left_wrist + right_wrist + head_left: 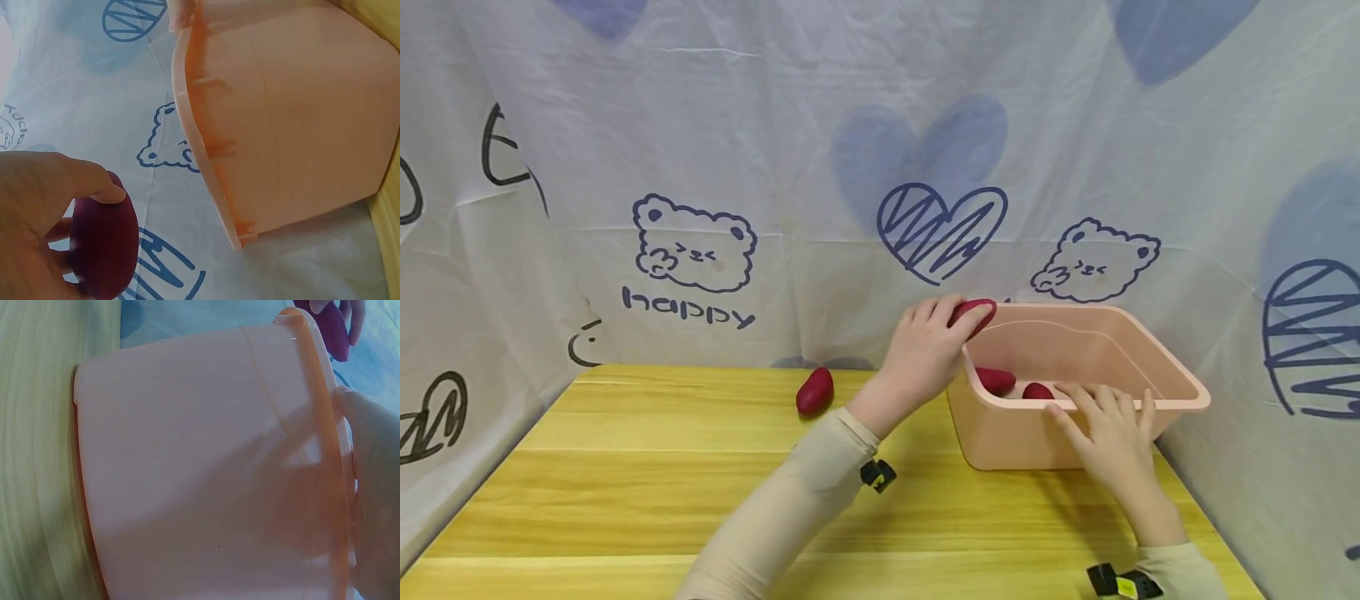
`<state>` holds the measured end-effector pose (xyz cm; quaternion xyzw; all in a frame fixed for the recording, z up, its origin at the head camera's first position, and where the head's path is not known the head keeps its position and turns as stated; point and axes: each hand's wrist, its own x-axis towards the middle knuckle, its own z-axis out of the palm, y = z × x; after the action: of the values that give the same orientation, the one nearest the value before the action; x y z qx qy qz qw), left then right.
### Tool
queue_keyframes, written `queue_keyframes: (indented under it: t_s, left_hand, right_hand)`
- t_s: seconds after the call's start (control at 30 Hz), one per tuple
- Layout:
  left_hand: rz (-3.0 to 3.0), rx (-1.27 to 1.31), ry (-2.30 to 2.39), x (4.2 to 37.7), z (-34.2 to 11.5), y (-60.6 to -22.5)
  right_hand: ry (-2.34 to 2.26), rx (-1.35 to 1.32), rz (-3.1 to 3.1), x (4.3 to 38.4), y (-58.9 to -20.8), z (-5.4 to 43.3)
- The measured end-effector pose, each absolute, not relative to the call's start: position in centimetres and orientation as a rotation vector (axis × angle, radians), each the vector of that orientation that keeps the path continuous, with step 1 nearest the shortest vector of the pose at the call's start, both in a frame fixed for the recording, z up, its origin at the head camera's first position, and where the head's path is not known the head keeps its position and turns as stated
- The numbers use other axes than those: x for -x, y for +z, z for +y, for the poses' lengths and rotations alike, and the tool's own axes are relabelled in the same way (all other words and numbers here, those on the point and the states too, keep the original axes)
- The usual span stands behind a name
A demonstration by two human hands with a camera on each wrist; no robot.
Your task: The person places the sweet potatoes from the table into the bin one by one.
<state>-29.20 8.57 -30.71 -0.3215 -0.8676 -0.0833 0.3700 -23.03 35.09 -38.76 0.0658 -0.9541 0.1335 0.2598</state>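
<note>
Left hand [925, 350] pinched a red sweet potato [973, 312] above the pink basin [1180, 392]. Right hand [1108, 433] hooked fingers over the near rim, apparently to steady it.

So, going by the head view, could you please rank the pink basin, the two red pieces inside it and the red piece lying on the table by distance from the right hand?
1. Pink basin: gripped at its near rim.
2. Two red pieces inside: just beyond the fingers.
3. Red piece on the table: far left.

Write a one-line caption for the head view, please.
Left hand holds a red sweet potato over the pink tub; right hand grips its rim.
</note>
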Motion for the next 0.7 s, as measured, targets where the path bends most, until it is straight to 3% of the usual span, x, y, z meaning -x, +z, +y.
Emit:
queue_keyframes:
  t_s: [0.7]
  left_hand:
    - [-2.204, 0.861, -0.167, 29.9, 12.7, -30.8]
  right_hand:
    - [0.356, -0.17, -2.593, 23.2, -38.9, 35.3]
